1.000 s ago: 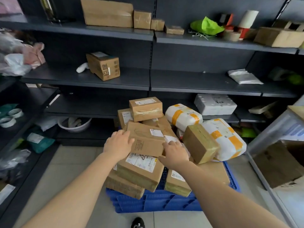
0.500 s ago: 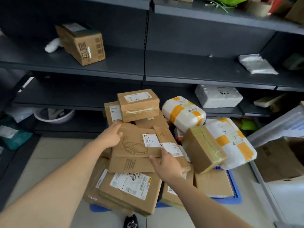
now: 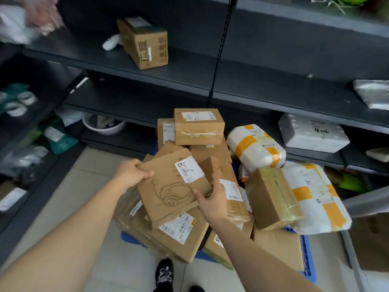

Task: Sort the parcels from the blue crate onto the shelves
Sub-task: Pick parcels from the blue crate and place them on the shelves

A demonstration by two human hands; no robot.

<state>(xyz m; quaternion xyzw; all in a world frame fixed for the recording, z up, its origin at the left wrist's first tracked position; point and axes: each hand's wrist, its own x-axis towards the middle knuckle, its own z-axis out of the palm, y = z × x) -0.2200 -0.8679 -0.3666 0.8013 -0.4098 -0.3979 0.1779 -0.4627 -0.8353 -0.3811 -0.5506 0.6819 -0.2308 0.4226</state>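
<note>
Cardboard mailer, flat and shallow, headphone sketch on the top face, white label toward the far corner. Held tilted just above the heap of parcels in the blue crate, nowhere near the shelves yet. Probably light for its spread, judging by the thin profile; stiff enough across the panel to keep shape, though likely to bow if squeezed mid-face. Dry paper skin, so little risk of slipping. Contents unknown, perhaps electronics going by the drawing, so best treated as crushable. Best taken at opposite edges or corners, stronger there thanks to the folded board, rather than on the open middle.

Head view, left hand: clamped on the far-left corner, thumb lying over the top face, other fingers hidden beneath. Wrist roughly straight, forearm reaching forward from low left.

Same view, right hand: pinching the near-right edge, thumb tip on the top face beside the sketch, forefinger stretched along the side edge, remaining fingers out of sight. Forearm rising from low right over lower cartons. Between the two grips, label and sketch unobstructed. Directly under the grips, a larger labelled carton; right of the right-hand grip, a taped brown box; beyond both, a small taped box topping the heap.
</note>
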